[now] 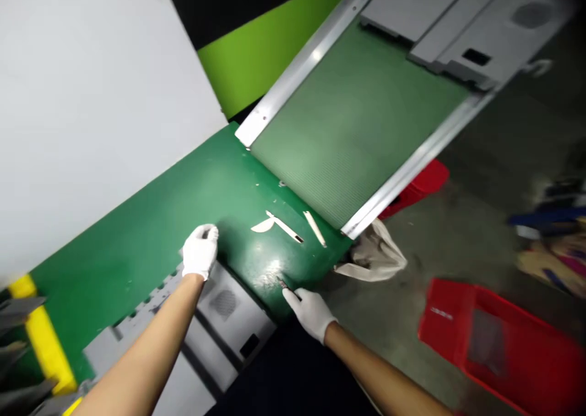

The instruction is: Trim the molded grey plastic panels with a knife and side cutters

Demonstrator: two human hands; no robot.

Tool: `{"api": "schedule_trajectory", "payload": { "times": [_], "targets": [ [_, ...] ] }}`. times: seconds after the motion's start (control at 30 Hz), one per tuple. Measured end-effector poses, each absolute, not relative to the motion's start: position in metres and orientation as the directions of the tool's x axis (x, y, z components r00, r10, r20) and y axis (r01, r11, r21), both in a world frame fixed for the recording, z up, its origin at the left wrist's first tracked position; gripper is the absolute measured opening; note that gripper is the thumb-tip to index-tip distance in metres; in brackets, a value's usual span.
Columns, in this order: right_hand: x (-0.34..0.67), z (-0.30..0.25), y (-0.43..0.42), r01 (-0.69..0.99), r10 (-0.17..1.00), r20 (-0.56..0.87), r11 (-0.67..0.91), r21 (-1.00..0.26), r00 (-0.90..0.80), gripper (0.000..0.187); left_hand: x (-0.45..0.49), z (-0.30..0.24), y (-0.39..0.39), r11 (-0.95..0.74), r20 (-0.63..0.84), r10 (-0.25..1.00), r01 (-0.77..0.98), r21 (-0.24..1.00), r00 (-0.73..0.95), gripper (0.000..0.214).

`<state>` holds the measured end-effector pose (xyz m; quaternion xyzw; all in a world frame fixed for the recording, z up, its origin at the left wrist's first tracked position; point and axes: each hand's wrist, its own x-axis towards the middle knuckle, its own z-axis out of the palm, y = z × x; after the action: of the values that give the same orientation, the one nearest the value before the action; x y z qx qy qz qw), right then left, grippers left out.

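My left hand (200, 252), in a white glove, is curled closed at the far edge of a grey plastic panel (206, 349); whatever its fingers hold is hidden. The panel lies on the green table, partly covered by my left forearm, with slots and a small dark rectangular opening in it. To its right, my right hand (314, 313), also gloved, is closed around a slim, dark, pen-like tool (286, 285) whose tip points away over the table edge. Beyond the hands lie a thin white stick with a dark end (287, 228), a curved white piece (262, 225) and another narrow pale strip (315, 228).
A green conveyor belt (352, 135) with metal rails carries more grey panels (458, 25) at upper right. A white board (101, 68) stands along the left. A pale sack (375, 254) hangs below the belt; a red bin (526, 355) stands on the floor. A yellow bar (46, 337) is at lower left.
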<state>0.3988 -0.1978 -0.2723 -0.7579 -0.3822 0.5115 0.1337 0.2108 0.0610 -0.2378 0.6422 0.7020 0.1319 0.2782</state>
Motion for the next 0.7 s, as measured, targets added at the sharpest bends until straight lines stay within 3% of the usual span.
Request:
{"api": "schedule_trajectory", "payload": {
  "times": [0.13, 0.43, 0.7],
  "targets": [
    [0.368, -0.274, -0.128, 0.545, 0.730, -0.681, -0.592, -0.593, 0.053, 0.068, 0.134, -0.240, 0.079, 0.245, -0.196, 0.965, 0.862, 0.443, -0.174, 0.037],
    [0.294, -0.290, -0.024, 0.708, 0.712, -0.699, -0.455, -0.539, -0.074, 0.078, 0.105, -0.279, 0.076, 0.289, -0.381, 0.921, 0.803, 0.522, -0.084, 0.046],
    [0.279, -0.288, -0.014, 0.732, 0.692, -0.720, -0.461, -0.501, -0.056, 0.075, 0.100, -0.284, 0.072, 0.267, -0.362, 0.929, 0.827, 0.494, -0.084, 0.044]
  ]
}}
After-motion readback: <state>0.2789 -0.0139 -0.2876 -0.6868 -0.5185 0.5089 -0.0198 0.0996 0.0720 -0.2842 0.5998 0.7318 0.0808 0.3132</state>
